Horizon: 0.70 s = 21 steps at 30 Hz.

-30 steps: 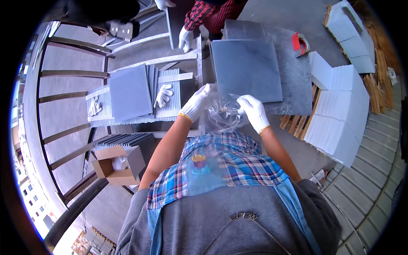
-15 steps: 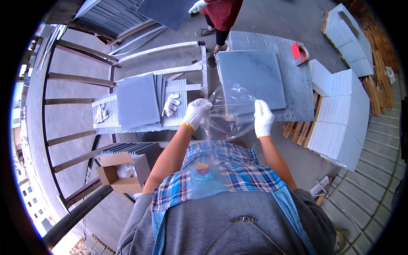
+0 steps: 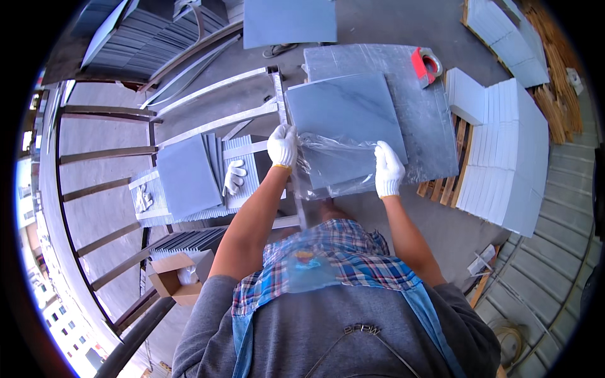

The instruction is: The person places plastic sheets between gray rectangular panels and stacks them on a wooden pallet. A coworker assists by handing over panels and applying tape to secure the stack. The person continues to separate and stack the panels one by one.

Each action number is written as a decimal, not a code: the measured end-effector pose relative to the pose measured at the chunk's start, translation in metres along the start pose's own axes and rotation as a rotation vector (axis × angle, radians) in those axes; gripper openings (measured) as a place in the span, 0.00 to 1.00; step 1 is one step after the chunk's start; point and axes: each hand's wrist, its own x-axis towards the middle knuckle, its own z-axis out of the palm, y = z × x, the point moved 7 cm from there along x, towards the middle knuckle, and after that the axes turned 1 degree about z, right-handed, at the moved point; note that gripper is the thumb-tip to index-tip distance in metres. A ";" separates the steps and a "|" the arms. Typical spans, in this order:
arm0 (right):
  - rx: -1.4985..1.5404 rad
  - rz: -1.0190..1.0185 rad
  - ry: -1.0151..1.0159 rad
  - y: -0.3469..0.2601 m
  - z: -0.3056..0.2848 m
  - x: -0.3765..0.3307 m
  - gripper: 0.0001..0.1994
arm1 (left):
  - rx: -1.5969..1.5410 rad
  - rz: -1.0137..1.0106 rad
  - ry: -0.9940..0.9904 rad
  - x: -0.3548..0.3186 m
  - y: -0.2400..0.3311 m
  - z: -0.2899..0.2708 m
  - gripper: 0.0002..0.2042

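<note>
A clear plastic bag (image 3: 337,165) is stretched between my two white-gloved hands. My left hand (image 3: 282,146) is closed on its left side, beside the left edge of a grey square tile (image 3: 343,107). My right hand (image 3: 389,169) pinches the bag near the tile's right corner. The film lies across the tile's near part and hangs past its near edge. Beneath the tile is a worn grey table board (image 3: 435,135), with a red tape dispenser (image 3: 427,66) near its far edge.
To the left, several grey tiles (image 3: 189,170) and a loose white glove (image 3: 234,177) lie on a metal rack. An open carton (image 3: 173,280) sits lower left. White boxes (image 3: 504,151) are stacked on a pallet at right. Beyond the table is another grey slab (image 3: 290,22).
The bag has spread flatter over the tile's near part, and my left hand has moved left to the tile's edge. At the far side, the other person has left view; a slab now shows there.
</note>
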 end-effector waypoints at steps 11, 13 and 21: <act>-0.541 -0.060 -0.235 -0.030 -0.005 0.025 0.25 | 0.431 0.134 0.009 -0.022 -0.008 0.024 0.10; -0.494 -0.153 -0.252 -0.062 0.015 0.044 0.28 | 0.515 0.109 -0.015 -0.020 -0.007 0.027 0.09; -0.514 -0.194 -0.468 -0.048 0.101 0.029 0.15 | 0.496 0.110 0.051 -0.021 -0.005 0.025 0.08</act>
